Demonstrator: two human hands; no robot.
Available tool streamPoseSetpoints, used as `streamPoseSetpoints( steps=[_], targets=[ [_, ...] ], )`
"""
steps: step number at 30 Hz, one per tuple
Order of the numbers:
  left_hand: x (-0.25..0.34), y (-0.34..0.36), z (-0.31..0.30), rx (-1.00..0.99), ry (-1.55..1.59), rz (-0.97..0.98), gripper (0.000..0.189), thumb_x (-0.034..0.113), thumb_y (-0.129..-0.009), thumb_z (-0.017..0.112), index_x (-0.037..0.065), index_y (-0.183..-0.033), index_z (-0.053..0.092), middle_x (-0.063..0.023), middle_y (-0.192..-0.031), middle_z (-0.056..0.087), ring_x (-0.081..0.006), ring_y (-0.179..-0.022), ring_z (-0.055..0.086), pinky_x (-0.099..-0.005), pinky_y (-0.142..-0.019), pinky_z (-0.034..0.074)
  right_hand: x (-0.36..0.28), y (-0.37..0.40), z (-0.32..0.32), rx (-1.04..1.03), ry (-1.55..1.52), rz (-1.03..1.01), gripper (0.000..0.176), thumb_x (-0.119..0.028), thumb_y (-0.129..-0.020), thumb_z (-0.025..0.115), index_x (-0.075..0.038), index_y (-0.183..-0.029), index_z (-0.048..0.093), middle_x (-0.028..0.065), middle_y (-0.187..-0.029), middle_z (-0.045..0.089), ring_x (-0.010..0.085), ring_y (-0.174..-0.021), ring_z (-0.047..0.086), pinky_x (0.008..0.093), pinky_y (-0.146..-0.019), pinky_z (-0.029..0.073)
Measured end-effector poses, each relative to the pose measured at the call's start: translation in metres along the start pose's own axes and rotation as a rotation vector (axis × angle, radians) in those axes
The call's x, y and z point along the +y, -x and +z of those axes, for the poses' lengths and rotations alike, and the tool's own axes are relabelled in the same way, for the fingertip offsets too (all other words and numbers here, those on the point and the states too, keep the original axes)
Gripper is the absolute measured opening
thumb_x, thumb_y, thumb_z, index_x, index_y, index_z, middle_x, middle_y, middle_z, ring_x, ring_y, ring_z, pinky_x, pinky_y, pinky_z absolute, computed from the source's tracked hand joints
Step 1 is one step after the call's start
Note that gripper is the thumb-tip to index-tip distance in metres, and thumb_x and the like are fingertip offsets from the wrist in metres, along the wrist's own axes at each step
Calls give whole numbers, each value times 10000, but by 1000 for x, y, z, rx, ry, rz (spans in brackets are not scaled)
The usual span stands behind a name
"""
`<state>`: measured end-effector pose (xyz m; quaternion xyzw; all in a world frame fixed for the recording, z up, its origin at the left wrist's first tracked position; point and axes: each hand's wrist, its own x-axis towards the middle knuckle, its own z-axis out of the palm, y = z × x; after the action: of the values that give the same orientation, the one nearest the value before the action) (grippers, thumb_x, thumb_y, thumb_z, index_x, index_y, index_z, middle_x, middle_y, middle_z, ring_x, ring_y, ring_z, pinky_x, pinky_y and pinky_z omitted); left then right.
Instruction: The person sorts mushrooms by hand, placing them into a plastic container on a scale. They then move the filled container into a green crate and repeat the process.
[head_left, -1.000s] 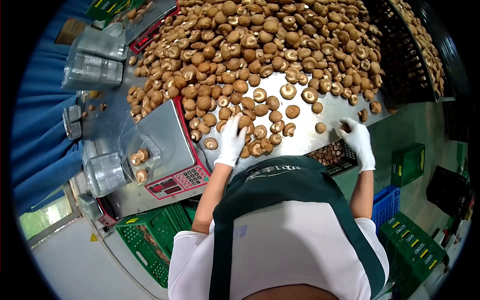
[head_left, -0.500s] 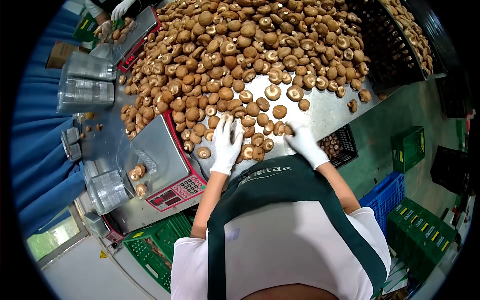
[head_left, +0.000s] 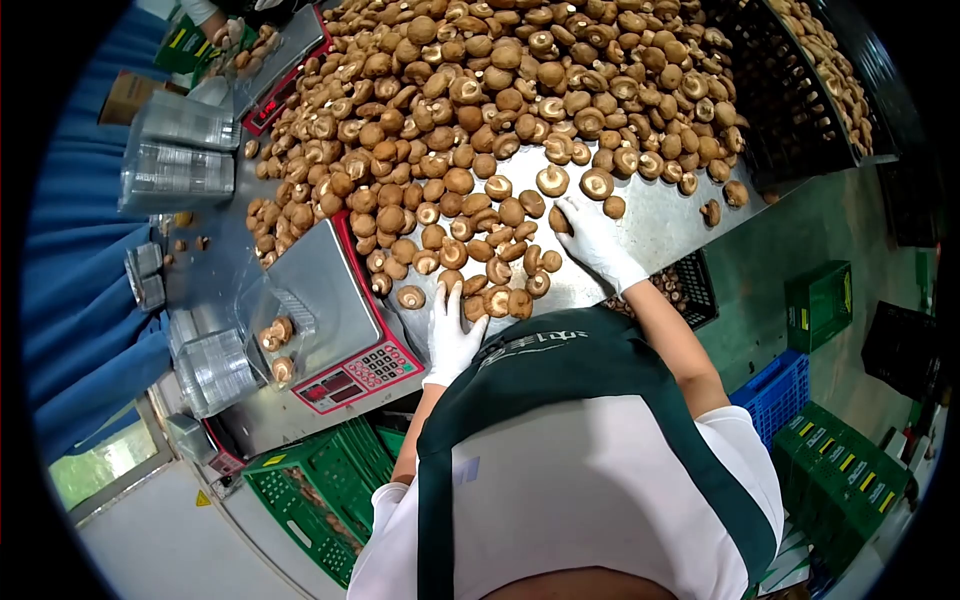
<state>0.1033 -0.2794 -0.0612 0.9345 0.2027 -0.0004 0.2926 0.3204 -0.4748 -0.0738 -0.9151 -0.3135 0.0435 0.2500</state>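
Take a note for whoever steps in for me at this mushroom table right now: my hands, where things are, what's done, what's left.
Left hand: gloved, open, flat on the steel table beside the nearest mushrooms.
Right hand: gloved, reaching among loose mushrooms at the heap's edge; grip unclear.
Things: shiitake heap covers the table's far side; clear tray sits on the scale; empty tray stacks lie left of it.
Done: the tray holds about three mushrooms.
Left: tray far from full; heap large.
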Motion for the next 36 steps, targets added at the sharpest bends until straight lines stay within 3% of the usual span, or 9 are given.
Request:
streamPoseSetpoints(
  steps=[3,9,14,17,23,25,29,33,36],
  targets=[
    [0,-5,-2,11,-4,-16,707,263,-753,703,75,-1355,381,-194,-1404,347,-383,-1233,401,-426,-1004,375,4,7,-19,-120,-75,71,437,-225,-732,685,-69,-1129,588,170,-941,654,313,-867,636,388,-780,507],
    [-10,-9,-9,47,-6,-43,666,250,-754,698,65,-1328,415,-197,-1377,382,-378,-1229,409,-415,-998,388,26,54,-136,-780,121,355,489,-298,-628,779,-100,-1058,657,141,-911,676,288,-866,649,369,-761,512],
    [-4,-17,-5,31,-49,-9,658,259,-761,683,53,-1327,418,-204,-1373,392,-391,-1186,427,-424,-1007,367,23,55,-94,-412,1,305,432,-373,-711,703,-103,-1042,640,117,-915,678,289,-850,646,376,-735,513],
    [-3,-21,-8,33,-19,-39,640,266,-763,684,52,-1314,436,-198,-1371,397,-386,-1200,424,-418,-1004,373,-6,43,-34,-260,-162,26,414,-302,-743,684,-91,-1093,617,130,-1061,637,283,-981,604,366,-833,487],
    [-13,-9,-20,42,42,-75,600,239,-765,690,56,-1291,466,-185,-1368,406,-371,-1225,420,-402,-1002,383,-11,39,-35,-495,88,198,235,-256,-746,658,-105,-924,663,134,-874,669,315,-841,639,405,-753,506],
    [-20,-4,-17,40,33,-80,596,223,-765,690,58,-1292,466,-180,-1369,406,-370,-1225,421,-399,-1004,382,9,48,-70,-727,254,241,315,-275,-702,700,-153,-991,666,103,-850,679,289,-818,651,384,-734,513],
    [-13,-4,-9,7,69,-108,594,236,-770,684,55,-1290,462,-177,-1365,412,-354,-1221,430,-395,-999,386,21,58,-98,-723,278,277,309,-241,-714,700,-166,-1012,663,74,-912,687,262,-838,654,372,-730,516],
    [-11,-15,-3,33,73,-142,568,243,-779,673,46,-1272,469,-172,-1354,430,-345,-1206,451,-394,-993,391,-31,47,-51,-299,-160,-248,252,-172,-706,668,-129,-953,648,82,-882,667,266,-855,635,376,-724,512],
    [-17,-24,-7,18,86,-123,533,235,-785,667,49,-1250,487,-171,-1341,445,-348,-1199,458,-393,-993,392,-66,32,-4,-323,-289,-487,216,-143,-685,663,-111,-896,639,96,-816,646,286,-824,628,382,-724,506]
  ],
)
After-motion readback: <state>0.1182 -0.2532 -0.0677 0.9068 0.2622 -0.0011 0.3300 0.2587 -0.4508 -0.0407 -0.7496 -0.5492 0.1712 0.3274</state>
